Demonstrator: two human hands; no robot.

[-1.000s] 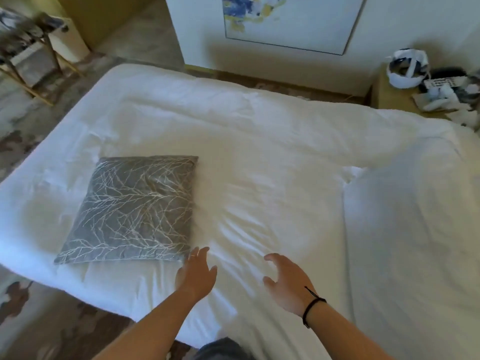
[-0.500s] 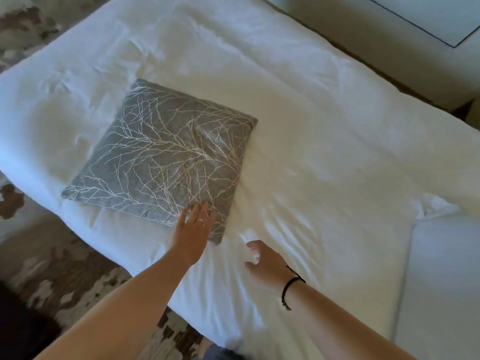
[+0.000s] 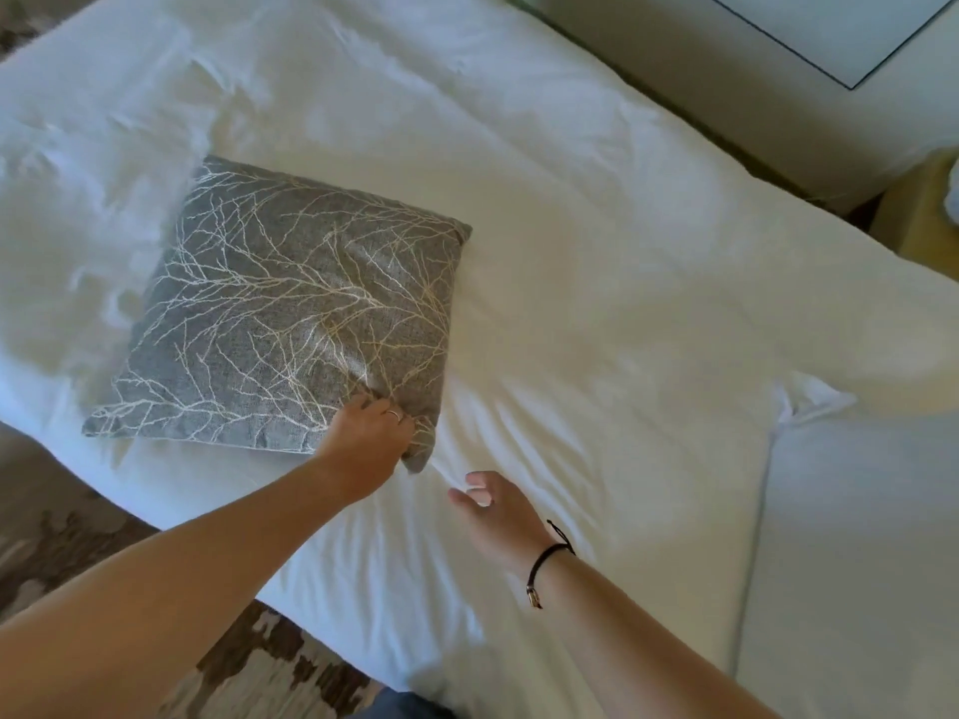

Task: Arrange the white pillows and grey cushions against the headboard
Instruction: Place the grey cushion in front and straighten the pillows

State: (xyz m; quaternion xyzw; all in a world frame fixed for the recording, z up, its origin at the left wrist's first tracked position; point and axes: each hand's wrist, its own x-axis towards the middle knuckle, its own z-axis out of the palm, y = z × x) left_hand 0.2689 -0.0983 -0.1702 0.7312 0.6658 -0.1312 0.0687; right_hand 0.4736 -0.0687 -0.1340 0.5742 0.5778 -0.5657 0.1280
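Note:
A grey cushion (image 3: pixel 296 324) with a pale branch pattern lies flat on the white bed (image 3: pixel 597 282), left of centre. My left hand (image 3: pixel 371 433) pinches its near right corner, fingers closed on the fabric, which is puckered there. My right hand (image 3: pixel 493 505), with a black cord on the wrist, hovers just right of that corner, fingers loosely curled and holding nothing. A white pillow or folded duvet (image 3: pixel 856 537) lies at the right edge of the bed. The headboard is not in view.
Patterned brown and beige carpet (image 3: pixel 62 537) shows at the near left below the bed edge. A pale wall with a framed picture corner (image 3: pixel 851 38) runs along the bed's far side. A wooden bedside table (image 3: pixel 918 210) stands at the far right.
My left hand went from lying flat on the cushion's near corner to closing on it. My right hand stayed beside it, and the view tilted closer.

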